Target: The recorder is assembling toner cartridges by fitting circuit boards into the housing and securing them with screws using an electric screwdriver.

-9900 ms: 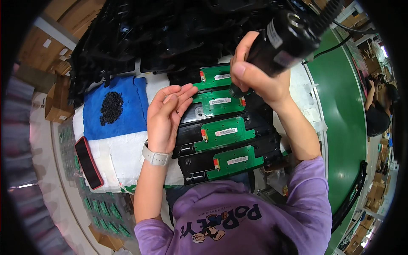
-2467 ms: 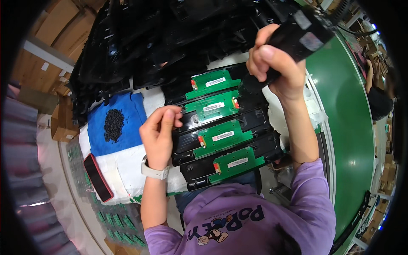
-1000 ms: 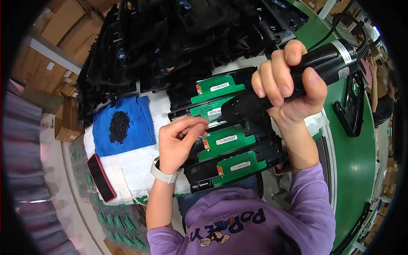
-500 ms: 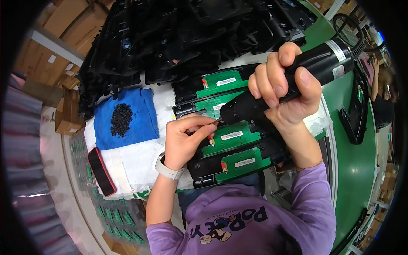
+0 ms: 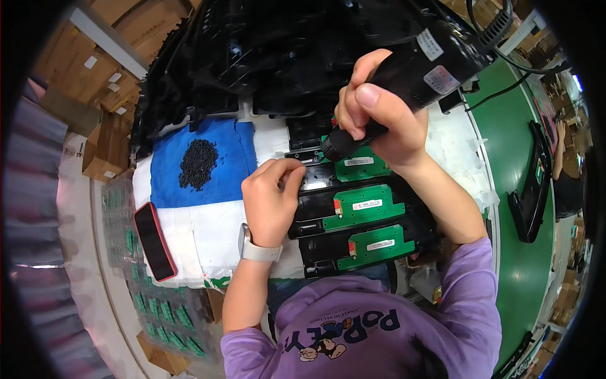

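Driver: a black electric screwdriver (image 5: 429,60) in the right hand (image 5: 379,120), its nose down on the uppermost green circuit board (image 5: 360,165) of the stack, near that board's left end.
Driver axis: long body slants from upper right to lower left, tip at the lower left, coiled cable (image 5: 499,25) leaving the top end.
Right grip: fingers wrapped tight round the lower barrel, thumb lying across the front.
Left grip: left hand (image 5: 271,202) rests fingertips down, pressed together on the black housing (image 5: 314,179) just left of the driver's tip; whether a screw sits under them I cannot tell.
Doing it well: my judgement is that the barrel should be brought nearer square to the board before driving, the left fingers steadying the housing while staying clear of the bit.
Boards: three green boards in black housings, each lying long side left to right, stepped toward the person; the lower two (image 5: 363,207) (image 5: 379,240) untouched.
Surface: white surface (image 5: 208,240) with a blue cloth (image 5: 214,158) bearing a heap of small dark screws (image 5: 197,164), well left of the boards.
Further out: a red-edged phone (image 5: 154,240) at the left rim; black moulded parts (image 5: 265,57) piled behind.
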`<state>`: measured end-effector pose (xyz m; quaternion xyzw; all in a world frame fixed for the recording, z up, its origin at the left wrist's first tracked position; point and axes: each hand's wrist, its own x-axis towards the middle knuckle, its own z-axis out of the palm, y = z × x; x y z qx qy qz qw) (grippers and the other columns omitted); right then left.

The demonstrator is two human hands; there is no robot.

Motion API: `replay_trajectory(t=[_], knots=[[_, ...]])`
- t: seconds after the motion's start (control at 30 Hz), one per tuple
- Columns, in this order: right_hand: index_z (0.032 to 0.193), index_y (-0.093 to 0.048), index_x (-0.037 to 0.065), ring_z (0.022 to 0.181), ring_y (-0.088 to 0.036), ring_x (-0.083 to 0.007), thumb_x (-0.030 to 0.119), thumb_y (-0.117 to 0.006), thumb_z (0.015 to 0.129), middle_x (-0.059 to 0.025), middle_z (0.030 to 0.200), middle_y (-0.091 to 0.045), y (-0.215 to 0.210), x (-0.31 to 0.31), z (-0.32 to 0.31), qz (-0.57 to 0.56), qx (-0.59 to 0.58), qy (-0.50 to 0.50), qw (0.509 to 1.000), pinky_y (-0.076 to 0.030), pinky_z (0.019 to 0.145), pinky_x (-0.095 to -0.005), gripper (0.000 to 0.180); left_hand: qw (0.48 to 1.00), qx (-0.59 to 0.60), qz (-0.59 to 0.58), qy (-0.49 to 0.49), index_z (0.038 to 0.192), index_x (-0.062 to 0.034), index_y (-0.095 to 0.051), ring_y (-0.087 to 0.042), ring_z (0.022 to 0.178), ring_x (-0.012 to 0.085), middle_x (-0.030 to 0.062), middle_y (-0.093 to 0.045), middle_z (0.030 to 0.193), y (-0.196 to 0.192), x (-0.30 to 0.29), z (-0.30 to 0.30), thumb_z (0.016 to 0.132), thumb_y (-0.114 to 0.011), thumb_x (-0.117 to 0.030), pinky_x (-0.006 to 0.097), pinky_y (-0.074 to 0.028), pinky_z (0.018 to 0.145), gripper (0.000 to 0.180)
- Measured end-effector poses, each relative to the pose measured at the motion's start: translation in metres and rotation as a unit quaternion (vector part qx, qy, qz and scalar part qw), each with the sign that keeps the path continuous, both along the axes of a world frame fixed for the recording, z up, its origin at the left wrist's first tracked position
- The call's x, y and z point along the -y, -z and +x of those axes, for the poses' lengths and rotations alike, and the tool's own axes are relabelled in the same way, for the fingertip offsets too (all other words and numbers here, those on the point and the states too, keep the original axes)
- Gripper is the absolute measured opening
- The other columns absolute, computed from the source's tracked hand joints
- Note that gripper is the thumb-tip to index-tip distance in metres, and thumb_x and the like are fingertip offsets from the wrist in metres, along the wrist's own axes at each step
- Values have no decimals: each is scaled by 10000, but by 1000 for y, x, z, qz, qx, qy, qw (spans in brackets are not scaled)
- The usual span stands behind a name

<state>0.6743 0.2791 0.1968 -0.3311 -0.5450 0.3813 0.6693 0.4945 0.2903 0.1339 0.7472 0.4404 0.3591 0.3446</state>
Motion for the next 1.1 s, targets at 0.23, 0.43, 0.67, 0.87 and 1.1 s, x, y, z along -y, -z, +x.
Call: replay_trajectory(t=[0.23, 0.43, 0.67, 0.87, 1.1], knots=[[904, -460, 32, 442, -438, -132, 160, -597, 785, -42, 559, -452, 9, -10, -7, -23, 45, -1, 999, -377, 459, -266, 222, 989, -82, 122, 23, 770, -27, -641, -562, 746, 267, 82, -600, 750, 10, -3, -5, 722, -672, -68, 357, -456, 651, 70], [881, -473, 27, 451, -457, -127, 145, -610, 781, -45, 574, -475, 7, -13, -10, -35, 40, -9, 999, -380, 449, -254, 206, 986, -103, 119, 45, 752, -20, -647, -546, 752, 265, 83, -591, 760, 14, -2, -3, 724, -659, -54, 357, -458, 665, 45], [746, -500, 15, 435, -487, -102, 65, -646, 749, -36, 549, -507, 3, -22, -24, -44, 74, -7, 996, -384, 427, -223, 154, 985, -92, 129, 64, 744, 3, -655, -534, 737, 278, 109, -576, 735, 20, -3, -5, 722, -654, -39, 371, -454, 658, 47], [716, -531, 14, 424, -489, -88, 47, -641, 739, -31, 541, -517, 7, -25, -27, 9, 78, -10, 997, -363, 403, -209, 118, 988, -104, 95, 69, 734, 10, -661, -529, 733, 291, 126, -570, 715, 18, -4, -4, 720, -651, -36, 381, -448, 655, 49], [776, -565, 27, 558, -512, -62, 31, -697, 697, -6, 625, -539, 12, -14, -27, 72, 154, 3, 985, -420, 535, -208, 153, 992, -88, 53, 77, 745, 7, -633, -557, 721, 315, 147, -582, 701, 17, -5, -6, 753, -608, -34, 399, -448, 661, 49]])
